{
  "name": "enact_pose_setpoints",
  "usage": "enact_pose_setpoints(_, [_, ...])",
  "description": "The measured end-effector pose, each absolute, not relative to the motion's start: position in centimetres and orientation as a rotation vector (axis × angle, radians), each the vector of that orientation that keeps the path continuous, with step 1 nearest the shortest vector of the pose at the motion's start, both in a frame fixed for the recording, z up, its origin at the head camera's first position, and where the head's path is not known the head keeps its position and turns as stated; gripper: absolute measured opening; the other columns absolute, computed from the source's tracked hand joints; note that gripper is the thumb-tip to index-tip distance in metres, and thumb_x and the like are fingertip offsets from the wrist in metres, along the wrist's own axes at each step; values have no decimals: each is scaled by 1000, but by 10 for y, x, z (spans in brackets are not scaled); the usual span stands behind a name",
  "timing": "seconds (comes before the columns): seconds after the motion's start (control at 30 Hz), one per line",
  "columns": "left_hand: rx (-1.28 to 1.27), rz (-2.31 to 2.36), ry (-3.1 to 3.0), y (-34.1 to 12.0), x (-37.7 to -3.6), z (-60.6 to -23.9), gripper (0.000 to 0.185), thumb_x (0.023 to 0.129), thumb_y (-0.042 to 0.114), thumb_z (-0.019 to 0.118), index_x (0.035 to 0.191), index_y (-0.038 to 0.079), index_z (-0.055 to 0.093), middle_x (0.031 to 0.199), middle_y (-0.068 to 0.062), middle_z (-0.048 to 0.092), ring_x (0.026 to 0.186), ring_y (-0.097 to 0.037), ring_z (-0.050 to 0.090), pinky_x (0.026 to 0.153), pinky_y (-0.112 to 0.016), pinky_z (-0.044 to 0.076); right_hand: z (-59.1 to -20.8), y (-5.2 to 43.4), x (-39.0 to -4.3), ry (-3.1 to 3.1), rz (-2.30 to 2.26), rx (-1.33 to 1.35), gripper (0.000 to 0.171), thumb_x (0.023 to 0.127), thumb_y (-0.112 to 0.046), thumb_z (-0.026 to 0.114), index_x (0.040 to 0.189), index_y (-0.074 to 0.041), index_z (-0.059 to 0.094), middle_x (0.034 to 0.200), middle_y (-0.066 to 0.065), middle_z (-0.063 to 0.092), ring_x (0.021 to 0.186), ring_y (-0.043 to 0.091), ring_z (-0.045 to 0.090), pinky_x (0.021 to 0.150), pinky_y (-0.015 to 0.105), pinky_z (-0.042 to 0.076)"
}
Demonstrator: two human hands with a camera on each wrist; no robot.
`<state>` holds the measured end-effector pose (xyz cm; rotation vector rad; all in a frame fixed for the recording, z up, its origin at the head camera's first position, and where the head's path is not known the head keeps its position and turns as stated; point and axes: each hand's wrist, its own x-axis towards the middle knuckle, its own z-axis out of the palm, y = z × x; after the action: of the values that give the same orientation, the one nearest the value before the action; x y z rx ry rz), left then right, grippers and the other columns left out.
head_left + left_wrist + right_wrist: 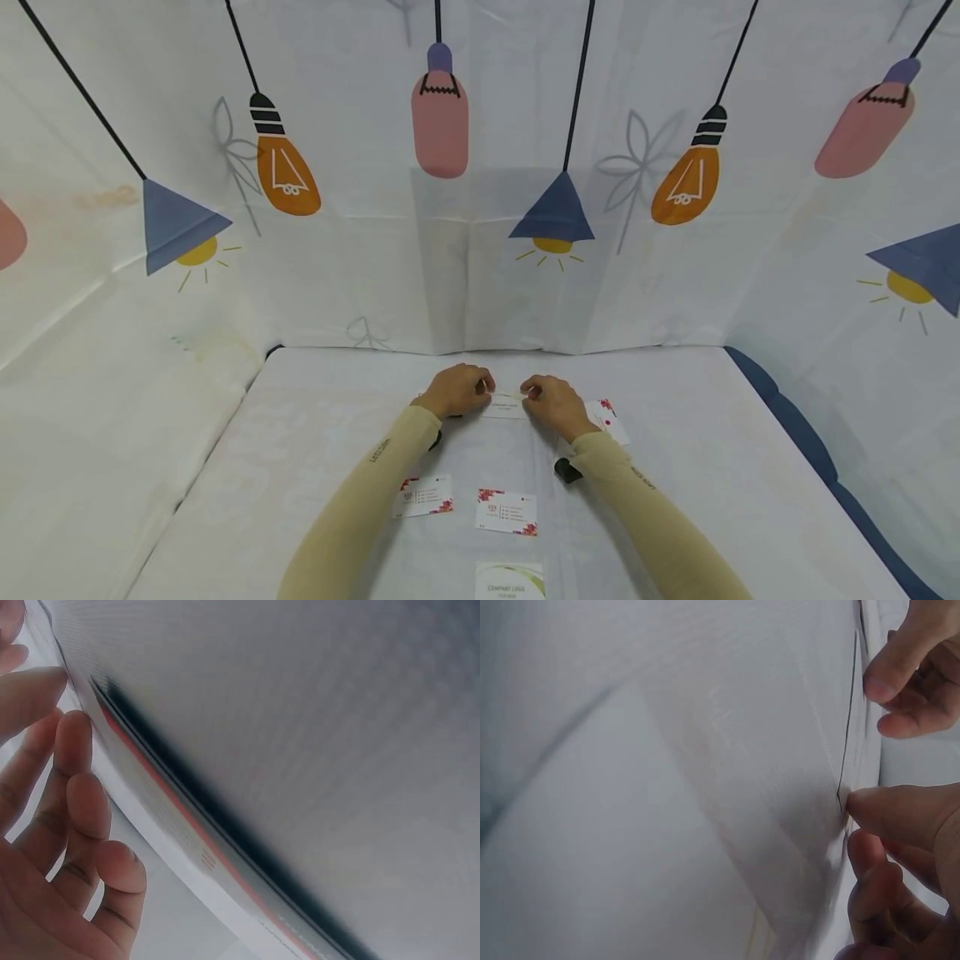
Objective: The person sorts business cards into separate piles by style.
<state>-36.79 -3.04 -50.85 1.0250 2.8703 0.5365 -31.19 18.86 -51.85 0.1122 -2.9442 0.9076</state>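
A white business card [505, 407] with a green curve and "COMPANY LOGO" print lies between my two hands near the table's far edge. My left hand [456, 390] pinches its left side with curled fingers. At its right side, my right hand [557, 406] pinches the card, thumb [889, 810] at the corner in the right wrist view. A red-flowered business card [609, 421] lies just right of the right hand, partly covered. Close by the left hand, the left wrist view shows a card with a red edge [172, 799], seen at a steep slant.
Two red-flowered business cards [423, 497] [507, 512] lie nearer on the white table [660, 517]. A green-curved card [510, 581] sits at the bottom edge of the head view. A white lamp-patterned cloth [352, 275] hangs behind; blue padding [806, 437] borders the right.
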Motion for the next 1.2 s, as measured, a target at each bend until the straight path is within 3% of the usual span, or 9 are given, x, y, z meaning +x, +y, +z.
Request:
enact_pose_setpoints(0.33, [1046,555,2884,-28,-364,-498,20,96,25,70,114,17,71,94,2,70,83,-13,60,77,-34,50,-508,189,-307,-2907,900,157,23,92,-16,72,115,-15,73,95,-1,69,77,16,58,68,38,48])
enact_pose_setpoints(0.6, [1072,589,2878,-27,-360,-493,22,96,29,70,116,19,71,97,5,71,91,-14,61,81,-34,49,-499,194,-295,-2888,976,174,27,93,-22,72,119,-15,71,99,0,70,78,17,59,68,36,48])
enact_pose_setpoints(1.2, [1340,508,2851,-6,-333,-489,26,94,33,73,115,17,73,98,2,69,90,-15,60,78,-31,50,-491,213,-264,-2881,1000,231,33,91,-24,75,121,-12,71,99,-1,70,77,14,59,67,35,48])
